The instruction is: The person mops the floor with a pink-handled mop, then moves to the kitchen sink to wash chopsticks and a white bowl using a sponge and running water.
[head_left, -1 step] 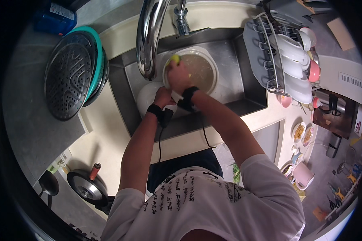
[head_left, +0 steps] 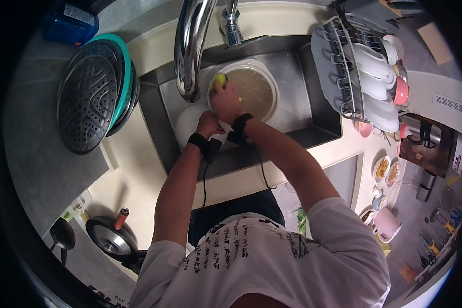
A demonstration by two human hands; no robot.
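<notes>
In the steel sink (head_left: 297, 118), my right hand (head_left: 227, 104) is closed round a yellow-green sponge (head_left: 220, 79). It is over the left side of a round white basin (head_left: 275, 92) that holds cloudy water. Lower left of the basin is a round white dish (head_left: 187, 126); whether it is a plate or a bowl I cannot tell. My left hand (head_left: 208, 124) grips this dish on its right side, its fingers partly hidden. Both wrists wear black straps with small dark boxes and cables.
A chrome faucet (head_left: 190, 56) arches over the sink's left part. Perforated dark trays (head_left: 84, 97) and a teal basin (head_left: 124, 77) lean at the left. White bowls fill a dish rack (head_left: 326, 66) on the right. A frying pan lid (head_left: 113, 241) is at lower left.
My right hand, with the sponge, has shifted slightly left and down at the basin's left side. The left hand and the white dish look the same.
</notes>
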